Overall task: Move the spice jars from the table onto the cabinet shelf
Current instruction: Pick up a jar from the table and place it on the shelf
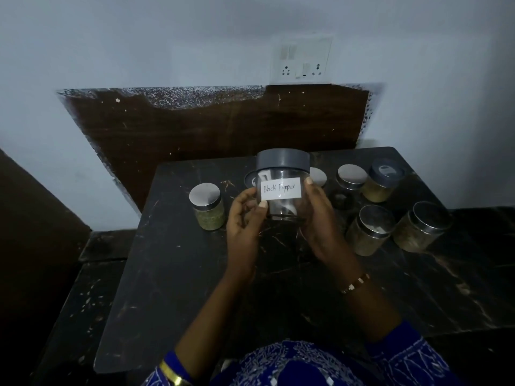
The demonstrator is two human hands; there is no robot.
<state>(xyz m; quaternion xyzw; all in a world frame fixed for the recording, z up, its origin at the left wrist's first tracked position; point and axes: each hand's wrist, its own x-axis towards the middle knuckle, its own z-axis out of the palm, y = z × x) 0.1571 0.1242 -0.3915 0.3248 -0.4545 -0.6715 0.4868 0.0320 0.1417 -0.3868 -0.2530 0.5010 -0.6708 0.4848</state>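
Clear glass jar (282, 188) w/ grey lid, white label "Black Pepper", held upright above dark table (172, 274).
Left hand (243, 221) & right hand (320, 221) curl round its sides, fingers pinching jar; looks near-empty.

Pretty dim room — a pale blue-grey wall (139, 37) is seen behind everything, with a white switch-and-socket plate (302, 58) mounted on it. A dark brown wooden panel (211, 126) with a chipped, speckled top edge is set against the wall. In front, a scratched black table (172, 288) is placed — a dark ledge (103, 243) beside it.
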